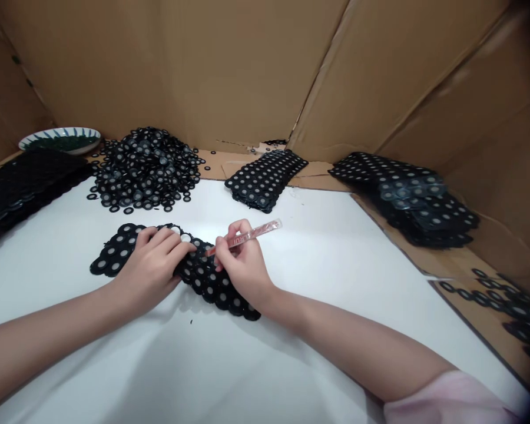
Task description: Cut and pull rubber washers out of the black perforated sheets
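A strip of joined black discs with pale round centres (pixel 212 285) lies slantwise across the white board. My left hand (pixel 156 259) is closed on its middle, fingers on top and thumb at the near edge. Close to those fingertips, two whiter round spots (pixel 185 238) show on the strip's far edge. My right hand (pixel 242 259) pinches a slim reddish pen-like tool (pixel 251 234) with lettering along it. The tool's lower end points down at the strip beside my left fingers; whether its tip touches is hard to see.
Behind the strip is a heap of loose black rings (pixel 148 168). Stacked disc sheets stand at back centre (pixel 267 179), right (pixel 406 197) and left (pixel 26 182). A blue-striped dish (pixel 95 134) holds dark green bits. Cardboard walls (pixel 247 70) enclose the white board (pixel 318 235). More rings (pixel 490 294) lie at right.
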Action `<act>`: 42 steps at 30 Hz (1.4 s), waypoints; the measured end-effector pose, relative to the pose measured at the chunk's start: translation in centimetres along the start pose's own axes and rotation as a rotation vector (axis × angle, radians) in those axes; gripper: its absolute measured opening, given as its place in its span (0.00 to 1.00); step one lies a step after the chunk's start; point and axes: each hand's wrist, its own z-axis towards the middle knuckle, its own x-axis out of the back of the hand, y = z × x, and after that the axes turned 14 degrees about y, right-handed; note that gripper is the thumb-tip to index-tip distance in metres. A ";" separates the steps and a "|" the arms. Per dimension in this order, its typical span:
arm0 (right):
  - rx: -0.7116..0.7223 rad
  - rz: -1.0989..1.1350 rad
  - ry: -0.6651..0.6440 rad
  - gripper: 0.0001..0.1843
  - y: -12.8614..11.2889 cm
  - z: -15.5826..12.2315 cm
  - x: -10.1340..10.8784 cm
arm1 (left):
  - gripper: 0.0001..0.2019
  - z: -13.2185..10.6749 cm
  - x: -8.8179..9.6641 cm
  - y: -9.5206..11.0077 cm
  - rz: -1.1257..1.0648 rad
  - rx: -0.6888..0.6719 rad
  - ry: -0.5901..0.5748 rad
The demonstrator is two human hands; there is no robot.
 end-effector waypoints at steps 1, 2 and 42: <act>-0.041 0.022 0.015 0.11 0.1 0.2 -0.1 | 0.14 0.0 0.0 0.0 0.014 -0.005 0.015; -0.083 0.032 0.021 0.12 0.2 0.4 -0.1 | 0.14 0.0 -0.1 -0.1 0.030 -0.009 0.022; -0.179 0.073 -0.012 0.13 0.3 1.1 -0.3 | 0.09 0.1 -0.4 -0.8 -0.126 -0.222 0.179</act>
